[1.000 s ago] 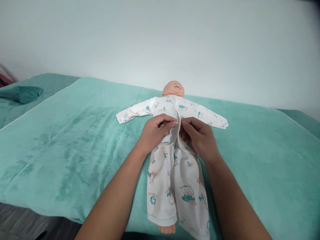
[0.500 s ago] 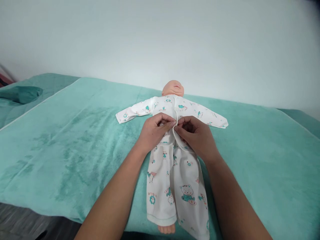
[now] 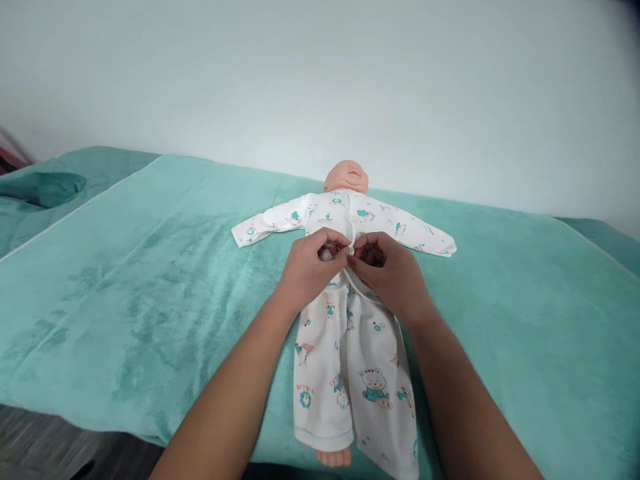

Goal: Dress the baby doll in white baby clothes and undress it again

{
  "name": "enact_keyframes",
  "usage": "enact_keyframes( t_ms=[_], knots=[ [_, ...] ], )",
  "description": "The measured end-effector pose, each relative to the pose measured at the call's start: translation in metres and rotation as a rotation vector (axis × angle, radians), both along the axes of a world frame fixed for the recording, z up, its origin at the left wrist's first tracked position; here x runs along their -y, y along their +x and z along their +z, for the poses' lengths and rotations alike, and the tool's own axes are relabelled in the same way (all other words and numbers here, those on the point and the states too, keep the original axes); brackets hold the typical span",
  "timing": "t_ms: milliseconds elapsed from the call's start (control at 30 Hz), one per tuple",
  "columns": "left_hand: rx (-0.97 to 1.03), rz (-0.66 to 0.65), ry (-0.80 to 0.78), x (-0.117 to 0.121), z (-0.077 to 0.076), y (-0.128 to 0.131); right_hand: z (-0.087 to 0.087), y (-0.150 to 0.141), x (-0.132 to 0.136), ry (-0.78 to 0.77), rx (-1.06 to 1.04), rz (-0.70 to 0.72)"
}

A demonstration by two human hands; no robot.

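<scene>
A baby doll (image 3: pixel 345 177) lies on its back, its arms spread to the sides. It wears a white baby jacket (image 3: pixel 380 208) with animal prints and matching white trousers (image 3: pixel 325 373). One bare foot (image 3: pixel 334 458) shows below a trouser leg. At the jacket's front opening, my left hand (image 3: pixel 315 263) pinches one edge between thumb and fingers. Close against it, my right hand (image 3: pixel 387 267) pinches the edge from the other side. Between the fingertips a small pale part of the edge shows; whether it is a fastener I cannot tell.
A green plush blanket (image 3: pixel 150 280) covers the bed beneath the doll. Behind it rises a pale wall (image 3: pixel 320 80). Folded green fabric (image 3: pixel 45 189) lies at the far left, and dark floor (image 3: pixel 60 443) shows at the lower left.
Both hands stay at the jacket front, with only small finger movements. The pinched edge is lifted slightly and a pale bit now shows between the fingertips. The doll lies as before.
</scene>
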State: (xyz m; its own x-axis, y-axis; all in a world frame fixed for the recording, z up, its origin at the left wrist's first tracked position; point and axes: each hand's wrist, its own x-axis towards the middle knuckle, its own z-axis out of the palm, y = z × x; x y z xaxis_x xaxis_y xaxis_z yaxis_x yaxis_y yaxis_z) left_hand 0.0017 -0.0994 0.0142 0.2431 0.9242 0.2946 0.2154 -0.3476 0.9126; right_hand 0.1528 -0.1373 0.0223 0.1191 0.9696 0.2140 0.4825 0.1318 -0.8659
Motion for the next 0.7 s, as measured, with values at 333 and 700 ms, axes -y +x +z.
enact_keyframes(
  t_ms=[333, 700],
  knots=[
    [0.106, -0.02, -0.016, -0.0002, -0.0029, 0.0001, -0.0008, -0.0005, 0.0005, 0.015, -0.005, -0.004],
    [0.183, -0.058, -0.052, -0.0022, -0.005, -0.0011, -0.0011, 0.0012, 0.001, -0.019, -0.128, 0.051]
  ],
)
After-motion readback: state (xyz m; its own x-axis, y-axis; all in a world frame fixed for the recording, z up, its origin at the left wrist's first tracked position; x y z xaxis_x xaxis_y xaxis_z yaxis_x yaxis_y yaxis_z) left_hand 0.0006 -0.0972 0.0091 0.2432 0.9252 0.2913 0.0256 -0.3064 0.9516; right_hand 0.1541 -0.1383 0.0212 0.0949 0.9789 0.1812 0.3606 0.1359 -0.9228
